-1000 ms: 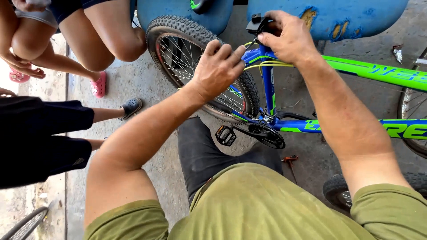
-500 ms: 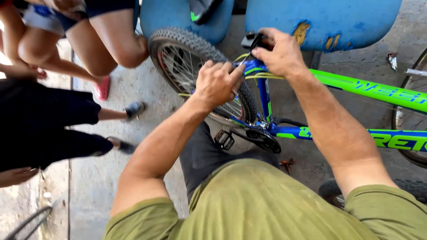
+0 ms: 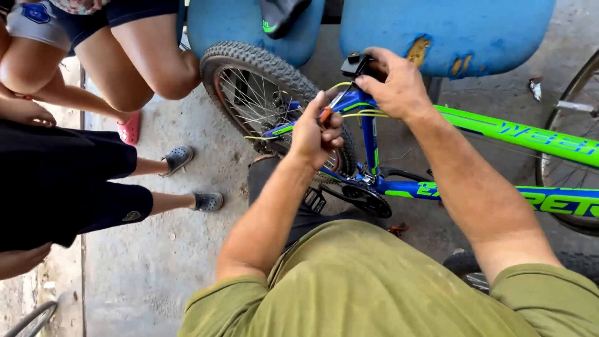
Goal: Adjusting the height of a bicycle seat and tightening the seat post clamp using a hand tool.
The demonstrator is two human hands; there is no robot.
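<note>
A blue and green bicycle (image 3: pixel 486 131) stands in front of me, its knobby rear wheel (image 3: pixel 262 93) to the left. My left hand (image 3: pixel 315 134) is closed on a small tool with an orange handle (image 3: pixel 326 115), its thin shaft pointing up toward the seat clamp area. My right hand (image 3: pixel 399 84) grips a black part at the top of the blue seat tube (image 3: pixel 372 140). Yellow-green cables run between the two hands. Below sit the black crank and pedal (image 3: pixel 315 200).
Two blue barrels (image 3: pixel 449 31) stand behind the bicycle. Other people stand at the left: bare legs, a pink shoe (image 3: pixel 129 129), grey clogs (image 3: pixel 178 158), black shorts. Another wheel (image 3: pixel 571 125) shows at the right edge, a tyre (image 3: pixel 31 321) at bottom left. Concrete floor.
The view has shifted so the bicycle sits lower and further right. My left hand has lifted off the tyre and now holds the orange-handled tool up by the seat tube. My right hand keeps its grip.
</note>
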